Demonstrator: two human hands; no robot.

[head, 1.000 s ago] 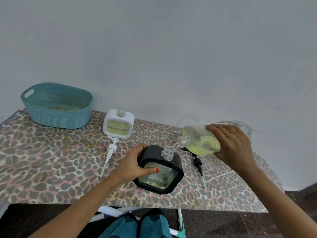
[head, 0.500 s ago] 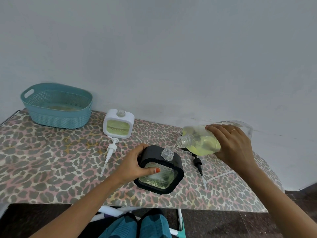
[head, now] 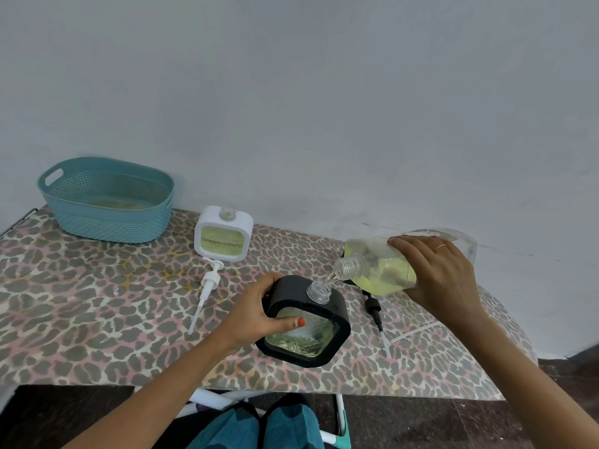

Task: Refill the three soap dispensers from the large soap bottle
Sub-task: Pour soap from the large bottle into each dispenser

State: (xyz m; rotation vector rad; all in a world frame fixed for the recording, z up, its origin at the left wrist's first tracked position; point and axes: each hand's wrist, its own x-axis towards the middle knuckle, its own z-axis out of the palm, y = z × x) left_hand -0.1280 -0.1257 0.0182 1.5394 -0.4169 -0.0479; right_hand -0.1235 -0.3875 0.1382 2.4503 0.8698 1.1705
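Leopard-print table (head: 97,319) is standing against grey wall (head: 291,92). Left hand (head: 252,315) is curling round black dispenser (head: 291,291) near centre; right hand (head: 444,277) is gripping tilted large soap bottle (head: 385,270) just right, pouring in.

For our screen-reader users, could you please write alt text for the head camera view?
The right hand tips a large clear plastic bottle of yellow soap, pouring a thin stream into the open neck of a square black dispenser that the left hand grips.
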